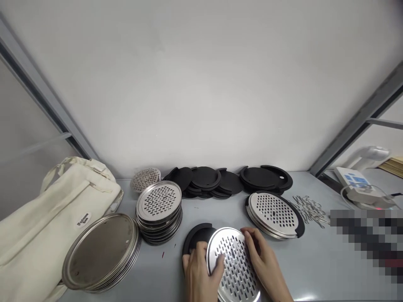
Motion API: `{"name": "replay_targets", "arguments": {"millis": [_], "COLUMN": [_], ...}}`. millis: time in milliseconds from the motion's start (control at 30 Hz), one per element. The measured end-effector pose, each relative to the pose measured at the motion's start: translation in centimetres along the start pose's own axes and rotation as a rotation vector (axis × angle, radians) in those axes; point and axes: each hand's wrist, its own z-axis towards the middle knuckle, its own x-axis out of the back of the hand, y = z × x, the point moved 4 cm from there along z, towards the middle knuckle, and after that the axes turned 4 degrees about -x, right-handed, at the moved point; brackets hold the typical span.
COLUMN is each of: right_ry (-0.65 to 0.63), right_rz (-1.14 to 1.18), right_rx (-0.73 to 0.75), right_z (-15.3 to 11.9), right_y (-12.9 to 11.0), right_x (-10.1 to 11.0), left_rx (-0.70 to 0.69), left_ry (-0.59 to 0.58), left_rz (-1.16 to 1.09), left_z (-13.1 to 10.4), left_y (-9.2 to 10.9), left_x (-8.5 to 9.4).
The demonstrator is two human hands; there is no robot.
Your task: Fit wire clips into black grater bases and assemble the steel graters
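Observation:
A round metal grater plate [235,266], covered in rows of slots, is tilted toward me at the front of the bench. My right hand [262,258] grips its upper right edge between thumb and fingers. On the other side my left hand [201,270] has its thumb lying on the plate's slotted face. Its bent fingers rest on a black round holder [192,239] with a raised rim, which shows behind the plate's left side. The plate and my hand hide the rest of that holder.
Stacked grater plates [160,201] stand left of centre, beside plain metal discs [100,251]. Black holders [204,178] line the wall. Right are assembled graters [277,214] and wire hooks [310,209]. A cream bag [63,214] lies left; a white device [354,178] sits far right.

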Motion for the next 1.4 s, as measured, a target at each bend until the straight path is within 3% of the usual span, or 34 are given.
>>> {"name": "replay_targets", "arguments": {"millis": [200,333,433,533,667,800,900,1000,1133,1400], "right_ry": [-0.022,-0.028,-0.049,-0.078,-0.237,-0.331,-0.324,-0.302,-0.389,-0.556], "right_rz": [0.077,0.139,0.175,0.197,0.177,0.174,0.151,0.160,0.167,0.066], "right_rx": [-0.047,-0.070,-0.071,-0.052,-0.059,-0.074,-0.093,-0.147,-0.208,0.018], "right_z": [0.1,0.6,1.1,1.5,0.8,-0.3,-0.7,-0.6,-0.6,-1.3], "right_y": [-1.1,-1.5,-2.1,-2.9,-3.7,-3.7,-2.8,-1.4,-0.4,-1.8], "right_x": [-0.4,-0.7,-0.8,-0.6,-0.5,0.1,0.8,0.9,-0.3,0.0], "left_rx": [-0.042,-0.041,0.036,0.144,0.297,0.148,0.047,0.094,0.125,0.134], "left_ry": [0.056,-0.018,-0.065,-0.028,0.021,-0.039,0.006,0.061,-0.008,0.005], "left_rz": [-0.092,-0.083,-0.149,-0.255,-0.288,-0.143,-0.072,-0.056,-0.074,-0.163], "left_z": [0.4,0.6,0.9,1.2,1.6,1.9,1.9,1.7,1.2,1.3], "left_y": [0.2,0.2,0.3,0.3,-0.7,-1.8,-2.8,-4.1,-5.5,-7.1], "left_x": [0.5,1.0,1.7,2.7,3.6,4.1,5.0,5.8,5.5,5.0]}}
